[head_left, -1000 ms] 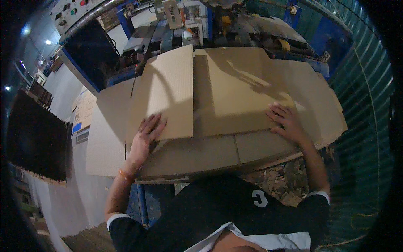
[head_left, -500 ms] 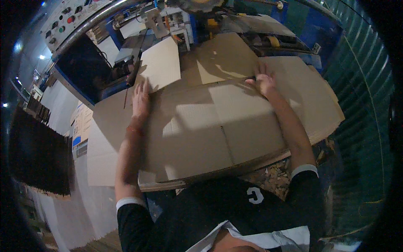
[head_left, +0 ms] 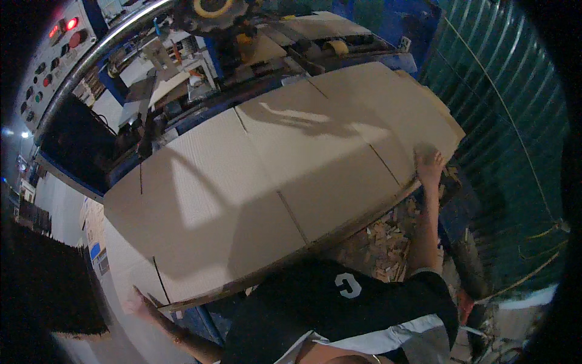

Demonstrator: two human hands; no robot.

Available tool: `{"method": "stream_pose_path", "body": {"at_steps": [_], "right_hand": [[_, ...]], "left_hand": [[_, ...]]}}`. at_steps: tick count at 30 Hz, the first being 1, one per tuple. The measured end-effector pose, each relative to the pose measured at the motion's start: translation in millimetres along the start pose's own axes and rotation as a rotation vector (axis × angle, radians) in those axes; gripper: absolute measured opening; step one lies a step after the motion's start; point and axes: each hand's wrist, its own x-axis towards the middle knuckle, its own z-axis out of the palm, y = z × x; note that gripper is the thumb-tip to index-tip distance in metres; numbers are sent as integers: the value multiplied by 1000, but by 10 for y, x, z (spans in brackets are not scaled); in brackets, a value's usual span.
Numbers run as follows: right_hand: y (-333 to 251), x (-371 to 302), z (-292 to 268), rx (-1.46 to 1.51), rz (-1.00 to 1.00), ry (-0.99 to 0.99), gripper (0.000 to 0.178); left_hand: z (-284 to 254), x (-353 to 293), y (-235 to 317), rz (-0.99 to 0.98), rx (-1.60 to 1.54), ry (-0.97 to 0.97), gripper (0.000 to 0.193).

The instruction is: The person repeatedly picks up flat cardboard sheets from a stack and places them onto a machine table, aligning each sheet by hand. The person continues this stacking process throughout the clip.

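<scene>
A wide brown cardboard sheet [head_left: 260,151], with dark slots cut in from its long edges, lies on top of a stack in front of me. At its near left corner is my left hand [head_left: 138,304], thumb over the board's edge and the other fingers mostly out of sight. My right hand [head_left: 429,165] rests at the near right edge, fingers lying on the cardboard with their tips apart. Shadows fall across the sheet.
Beyond the sheet stands a blue machine with rollers [head_left: 336,48] and a dark toothed wheel [head_left: 212,9]. A control panel [head_left: 54,67] with a lit red lamp is at far left. Cardboard scraps [head_left: 385,242] lie below the near edge. Green corrugated wall [head_left: 515,121] bounds the right.
Both hands have drawn back from the far part of the stack to its near corners. The loose cardboard pieces on top are gone from there. My view has shifted, and a panel lamp glows red.
</scene>
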Motion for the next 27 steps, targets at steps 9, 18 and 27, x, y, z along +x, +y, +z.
{"method": "stream_pose_path", "body": {"at_steps": [9, 18, 27], "right_hand": [[-381, 54, 210, 359, 338, 397, 84], [-497, 92, -268, 1005, 347, 395, 54], [-510, 466, -965, 1845, 251, 306, 41]], "left_hand": [[-212, 18, 443, -195, -462, 346, 63], [-1476, 11, 1250, 93, -595, 490, 56], [-1299, 530, 1037, -1, -1548, 40, 38]]}}
